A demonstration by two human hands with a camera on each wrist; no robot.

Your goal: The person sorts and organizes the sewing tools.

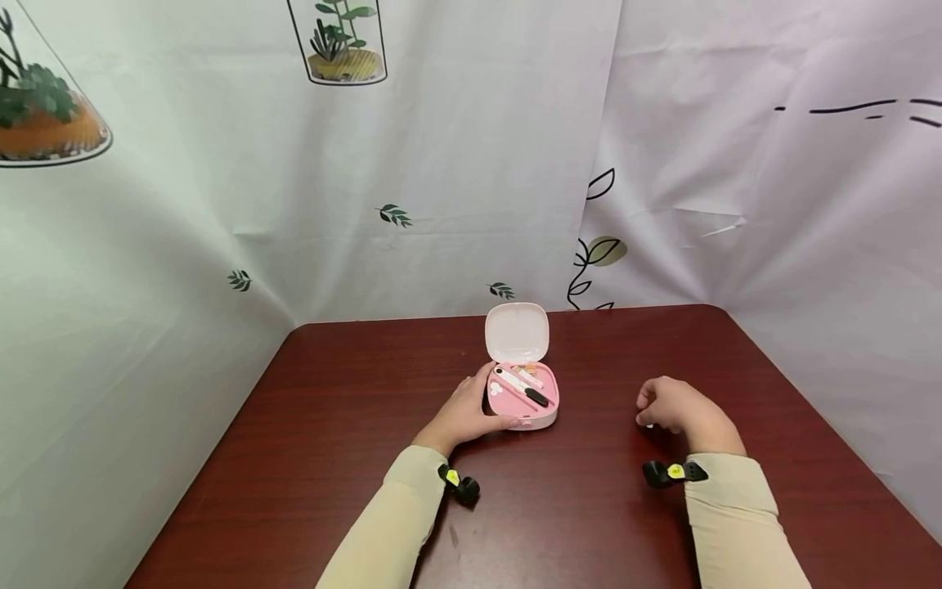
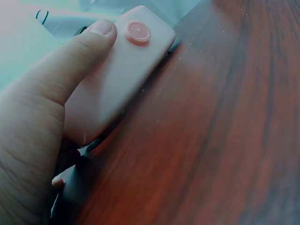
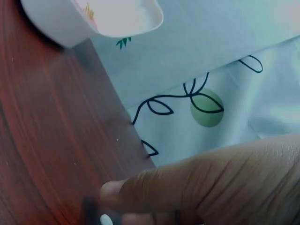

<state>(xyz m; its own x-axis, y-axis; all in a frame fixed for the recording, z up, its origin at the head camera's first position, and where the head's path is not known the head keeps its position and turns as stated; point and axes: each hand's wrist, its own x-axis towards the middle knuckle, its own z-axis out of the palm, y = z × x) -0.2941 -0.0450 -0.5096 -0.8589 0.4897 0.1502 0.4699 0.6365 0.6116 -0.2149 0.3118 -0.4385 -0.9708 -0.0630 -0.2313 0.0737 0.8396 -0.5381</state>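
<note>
A small pink-and-white sewing-kit-like case (image 1: 521, 397) stands on the table with its white lid (image 1: 518, 333) raised at the back. Inside lie a slim white tool with a black end (image 1: 522, 387) and some small pieces, too small to name. My left hand (image 1: 471, 409) grips the case from its left side, the thumb along the front near a round pink button (image 2: 138, 32). Off to the right, just over the table, my right hand (image 1: 683, 409) has its fingers curled. A small white piece (image 3: 106, 219) shows at its fingertips, apparently pinched; its kind cannot be made out.
The dark red wooden table (image 1: 353, 458) extends around both hands. Behind it hangs a pale cloth (image 1: 456, 164) printed with plants, meeting the table's far edge just behind the lid. Each wrist bears a small black camera on a strap.
</note>
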